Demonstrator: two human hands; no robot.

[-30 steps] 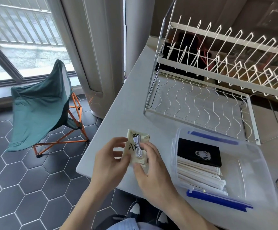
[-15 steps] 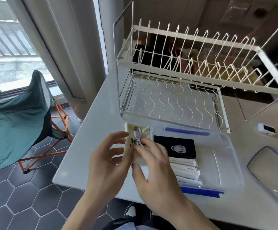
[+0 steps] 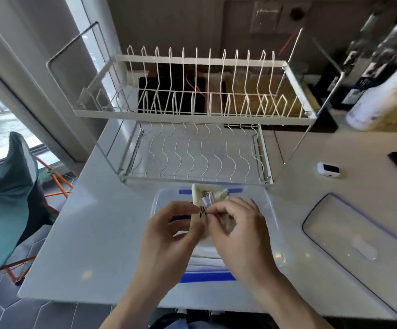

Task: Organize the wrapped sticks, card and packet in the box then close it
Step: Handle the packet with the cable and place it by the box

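Box (image 3: 270, 217) interior largely covered by 2 hands; card not made out, wrapped sticks (image 3: 204, 255) glimpsed only as pale strip beneath right hand (image 3: 236, 230). Lower half of packet (image 3: 210, 198) hidden behind fingers of left hand (image 3: 169, 236); print partly masked. Bottles (image 3: 382, 74) at right blurred, possibly cut by edge. Lid (image 3: 359, 243) corner cropped at right.

**Single head view, high and steep**

One camera only, worn on the head, so no second view overlaps. It looks forward and down over the pale grey countertop (image 3: 93, 233), close above the hands. The white two-tier wire dish rack (image 3: 192, 115) sits dead ahead, mid-frame. Wide-angle lens bends the edges; right side beyond the rack is blurred.
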